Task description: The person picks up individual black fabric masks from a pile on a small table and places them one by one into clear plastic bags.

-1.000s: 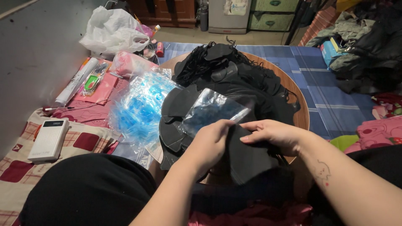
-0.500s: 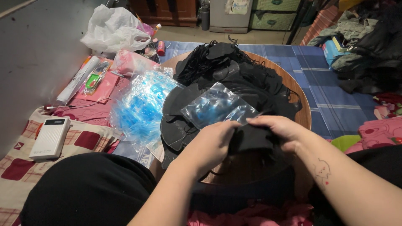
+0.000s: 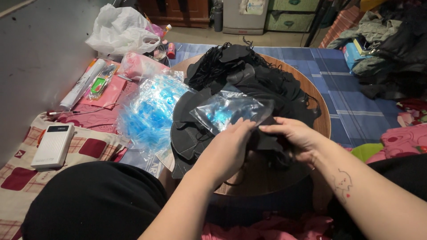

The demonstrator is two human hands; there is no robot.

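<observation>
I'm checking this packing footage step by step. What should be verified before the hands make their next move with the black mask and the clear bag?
1. Both hands on the work: left hand and right hand meet at the black mask: ok.
2. Clear bag within reach, just beyond the fingers: ok.
3. Bag mouth open: cannot tell.
4. Mask folded flat: cannot tell, the hands cover it.
5. Pile of black masks resting on the round wooden table, not sliding off: ok.
6. Stack of spare clear bags close by on the left: ok.
</observation>
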